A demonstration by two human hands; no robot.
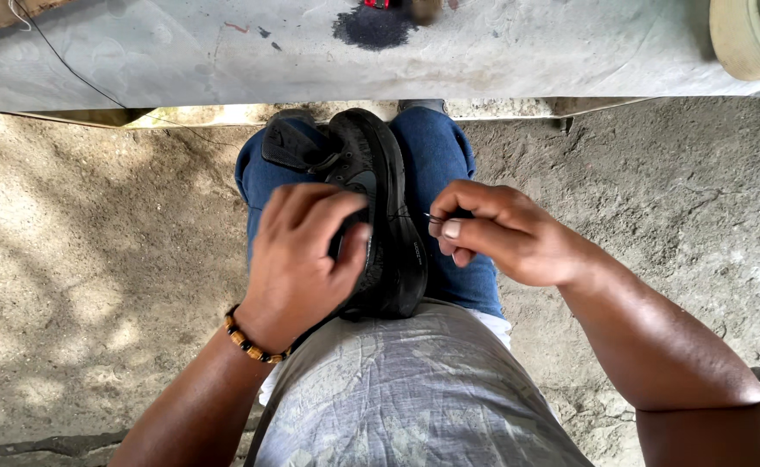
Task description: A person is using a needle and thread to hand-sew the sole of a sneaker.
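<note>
A black shoe (378,186) lies on its side on my lap, between my knees in blue jeans (439,147). My left hand (304,255) wraps over the shoe's upper and grips it; a beaded bracelet (248,340) sits on that wrist. My right hand (494,232) is just right of the sole's edge, fingers pinched on a thin metal needle (432,219) pointing at the sole. A dark thread seems to run from the needle to the shoe.
A grey worktable edge (224,60) spans the top, with a dark stain (373,26), a thin wire (77,73) and a roll of tape (743,39) at the right corner. Rough concrete floor (94,259) lies on both sides.
</note>
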